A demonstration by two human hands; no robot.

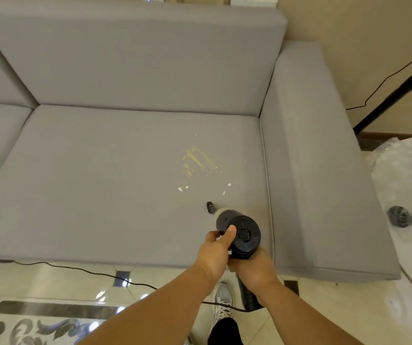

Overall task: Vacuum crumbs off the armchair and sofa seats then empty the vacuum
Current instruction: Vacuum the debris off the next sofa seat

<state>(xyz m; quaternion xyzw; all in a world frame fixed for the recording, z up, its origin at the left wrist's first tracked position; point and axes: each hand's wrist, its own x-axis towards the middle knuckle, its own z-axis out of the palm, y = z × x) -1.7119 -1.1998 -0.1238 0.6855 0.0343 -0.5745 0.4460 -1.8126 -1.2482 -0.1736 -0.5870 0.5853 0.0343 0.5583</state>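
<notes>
1. Two hands shared one handheld vacuum (237, 232) over the front right part of the sofa seat (100, 183); its long axis ran from the hands up and slightly left, with the nozzle (210, 207) at the far end.
2. The crumbs (196, 160), a yellow smear with a few white flecks nearer, lay just beyond the nozzle, up and a little left, so the coming stroke would probably be a short push forward along that axis.
3. The left hand (216, 247) held the barrel, its thumb on the round rear cap, and sat nearer the crumbs.
4. The right hand (254, 267) gripped the handle below the body; its fingers were mostly hidden, so the wrap is presumed.
5. Whether the nozzle touched the fabric could not be told.
</notes>
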